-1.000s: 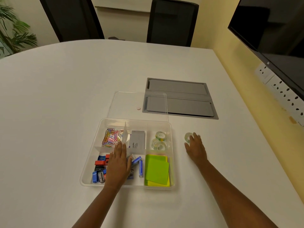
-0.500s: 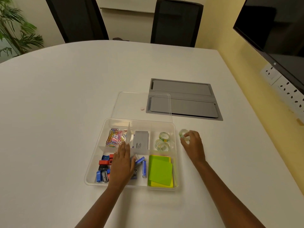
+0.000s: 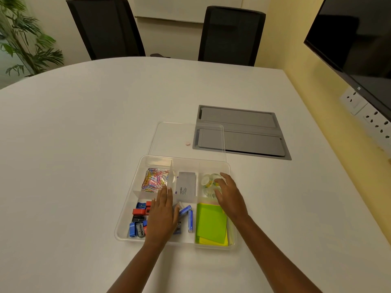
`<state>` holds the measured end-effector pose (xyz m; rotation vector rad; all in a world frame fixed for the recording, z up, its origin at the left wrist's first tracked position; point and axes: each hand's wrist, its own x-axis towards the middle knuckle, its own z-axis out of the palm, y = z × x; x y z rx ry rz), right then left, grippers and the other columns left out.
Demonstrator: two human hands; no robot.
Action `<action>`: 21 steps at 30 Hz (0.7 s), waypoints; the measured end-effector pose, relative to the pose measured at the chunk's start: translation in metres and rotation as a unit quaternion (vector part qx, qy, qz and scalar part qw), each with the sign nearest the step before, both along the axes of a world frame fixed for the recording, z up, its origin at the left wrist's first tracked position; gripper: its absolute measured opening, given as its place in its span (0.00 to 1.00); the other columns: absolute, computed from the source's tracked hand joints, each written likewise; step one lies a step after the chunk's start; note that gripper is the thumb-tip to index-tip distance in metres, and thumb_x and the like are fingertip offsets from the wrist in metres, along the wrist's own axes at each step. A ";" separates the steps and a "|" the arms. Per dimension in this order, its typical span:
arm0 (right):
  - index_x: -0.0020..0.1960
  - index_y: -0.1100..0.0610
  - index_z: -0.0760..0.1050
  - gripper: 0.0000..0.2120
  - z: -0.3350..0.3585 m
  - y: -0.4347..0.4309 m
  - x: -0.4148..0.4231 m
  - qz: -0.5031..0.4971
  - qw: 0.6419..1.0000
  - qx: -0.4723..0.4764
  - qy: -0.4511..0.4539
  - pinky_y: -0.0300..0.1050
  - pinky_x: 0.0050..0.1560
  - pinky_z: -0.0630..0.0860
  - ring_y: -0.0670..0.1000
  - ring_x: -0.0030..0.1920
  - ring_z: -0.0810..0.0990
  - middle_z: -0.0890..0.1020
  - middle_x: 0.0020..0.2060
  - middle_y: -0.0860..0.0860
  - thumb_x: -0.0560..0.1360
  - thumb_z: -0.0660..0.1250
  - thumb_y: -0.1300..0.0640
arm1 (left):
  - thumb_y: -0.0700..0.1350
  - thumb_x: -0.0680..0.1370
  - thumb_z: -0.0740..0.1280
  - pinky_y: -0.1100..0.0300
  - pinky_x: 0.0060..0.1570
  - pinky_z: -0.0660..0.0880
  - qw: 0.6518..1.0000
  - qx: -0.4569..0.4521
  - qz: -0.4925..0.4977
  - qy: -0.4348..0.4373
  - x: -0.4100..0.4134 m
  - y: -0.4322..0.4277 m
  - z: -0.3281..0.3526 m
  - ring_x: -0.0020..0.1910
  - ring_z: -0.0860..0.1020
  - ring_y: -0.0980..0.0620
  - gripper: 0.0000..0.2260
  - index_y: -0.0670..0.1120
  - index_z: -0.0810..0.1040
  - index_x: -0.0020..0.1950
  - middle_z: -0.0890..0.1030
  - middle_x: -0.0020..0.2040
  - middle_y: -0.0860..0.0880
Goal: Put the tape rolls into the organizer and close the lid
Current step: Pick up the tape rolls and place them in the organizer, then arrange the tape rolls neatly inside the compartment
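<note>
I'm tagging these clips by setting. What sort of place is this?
Most likely an office meeting room: a large white conference table with a grey built-in cable hatch, black office chairs pulled up at its far side, and a wall-mounted screen above a row of sockets.

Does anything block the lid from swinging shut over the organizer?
Yes. Both hands are inside the organizer: left hand over the sharpeners, right hand at the tape rolls. The lid lies open behind.

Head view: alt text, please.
The right hand reaches over tape rolls in the back right compartment of a clear organizer. The left hand lies flat over its middle; the lid lies open behind.
</note>
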<state>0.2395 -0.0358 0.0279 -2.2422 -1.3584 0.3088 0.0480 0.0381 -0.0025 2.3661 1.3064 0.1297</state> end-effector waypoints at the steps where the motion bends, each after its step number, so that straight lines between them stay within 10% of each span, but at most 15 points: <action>1: 0.67 0.61 0.69 0.17 -0.002 -0.005 0.001 -0.012 1.000 -0.001 0.000 0.45 0.72 0.63 0.55 0.72 0.64 0.65 0.72 0.57 0.78 0.60 0.61 | 0.58 0.79 0.44 0.54 0.75 0.45 1.000 0.002 -0.002 0.003 0.000 0.000 0.000 0.77 0.46 0.47 0.28 0.46 0.42 0.74 0.48 0.78 0.44; 4: 0.70 0.61 0.64 0.20 -0.008 -0.017 0.000 -0.059 0.997 0.008 0.039 0.47 0.73 0.62 0.55 0.74 0.60 0.62 0.74 0.57 0.79 0.59 0.60 | 0.68 0.63 0.20 0.54 0.74 0.44 1.000 0.011 -0.008 0.014 -0.001 -0.002 0.003 0.77 0.45 0.46 0.47 0.45 0.42 0.74 0.46 0.77 0.43; 8: 0.74 0.60 0.55 0.25 -0.011 -0.023 -0.004 -0.118 0.984 0.018 0.130 0.47 0.68 0.68 0.56 0.71 0.65 0.62 0.73 0.58 0.80 0.58 0.58 | 0.68 0.57 0.15 0.51 0.74 0.43 0.999 0.023 -0.015 0.031 0.001 -0.004 0.008 0.76 0.44 0.44 0.51 0.46 0.41 0.74 0.44 0.77 0.42; 12: 0.75 0.58 0.51 0.25 -0.014 -0.023 -0.004 -0.126 0.979 0.004 0.162 0.50 0.66 0.70 0.59 0.68 0.70 0.67 0.72 0.59 0.81 0.56 0.58 | 0.55 0.80 0.44 0.51 0.74 0.41 1.000 0.021 -0.016 0.006 0.017 -0.009 0.014 0.76 0.42 0.43 0.25 0.47 0.46 0.75 0.44 0.77 0.41; 21: 0.75 0.56 0.53 0.24 -0.015 -0.024 -0.006 -0.147 0.977 0.017 0.155 0.53 0.55 0.80 0.59 0.54 0.81 0.77 0.63 0.59 0.81 0.54 0.59 | 0.40 0.75 0.64 0.41 0.69 0.62 0.980 0.101 -0.150 -0.086 0.082 0.004 0.028 0.70 0.64 0.34 0.09 0.40 0.79 0.53 0.76 0.63 0.37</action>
